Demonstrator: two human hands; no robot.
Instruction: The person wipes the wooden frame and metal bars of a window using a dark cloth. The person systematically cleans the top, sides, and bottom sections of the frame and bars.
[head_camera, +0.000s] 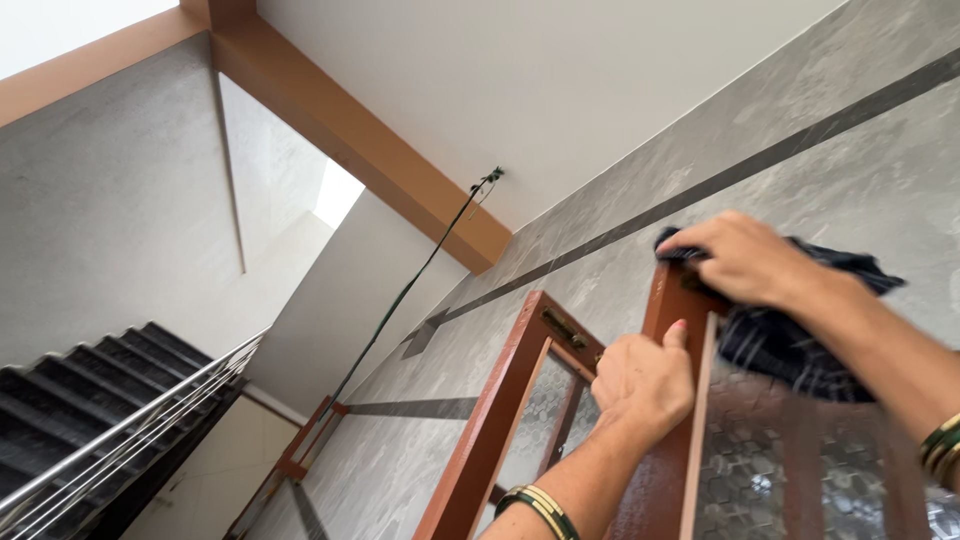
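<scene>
Head view: right hand (745, 262) presses a dark checked cloth (790, 340) onto the top corner of a reddish wooden window shutter (665, 480), fingers clamped over the fabric. Left hand (642, 385) grips the shutter's upright edge, thumb raised. Both arms reach overhead (bangles at the wrists) — a hard push could swing the open shutter. Loose cloth hangs over the patterned glass (760, 470) — it might slip free or snag on the frame latch (565, 329).

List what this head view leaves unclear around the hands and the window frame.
- Top of the wooden frame: hidden under the right hand and dark cloth.
- Right forearm: blurred, cut by the right edge.
- Frame's lower part: cut by the bottom edge, partly behind the left hand.
- Patterned glass: nothing visible through it.
</scene>
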